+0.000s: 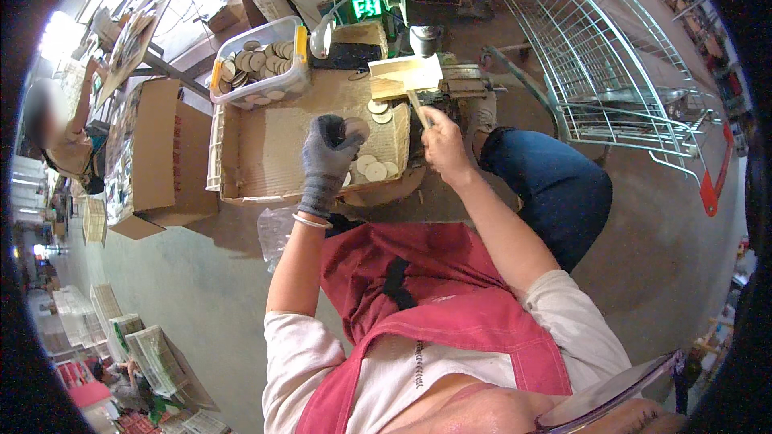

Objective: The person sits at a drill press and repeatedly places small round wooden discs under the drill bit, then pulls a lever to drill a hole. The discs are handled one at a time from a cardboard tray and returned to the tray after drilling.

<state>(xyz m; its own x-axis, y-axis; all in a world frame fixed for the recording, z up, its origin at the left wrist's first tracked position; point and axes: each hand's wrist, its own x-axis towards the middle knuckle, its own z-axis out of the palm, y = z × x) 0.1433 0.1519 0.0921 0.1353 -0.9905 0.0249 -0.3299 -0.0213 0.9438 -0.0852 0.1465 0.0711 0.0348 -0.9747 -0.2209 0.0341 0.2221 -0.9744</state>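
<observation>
My left hand [331, 145], in a grey knit glove, is closed on a thin round disc [355, 126] above a cardboard-lined tray [269, 141]. In my bare right hand [445, 145] is a thin, flat, pale stick [418, 108], its upper end close to a yellowish angled panel [404, 76] on a small machine [465, 80]. Several pale discs [376, 169] with small centre holes lie at the tray's near right corner. A few more discs [381, 112] rest just below the panel. Many darker-edged discs [256, 64] fill a clear plastic bin [299, 80] at the tray's far left.
A wire cart [619, 72] with a red handle stands at the right. Left of the tray is an open cardboard box [165, 153]. A green-lit display [367, 6] and a metal cup [425, 38] sit behind the machine. Another person [72, 128] is at the far left.
</observation>
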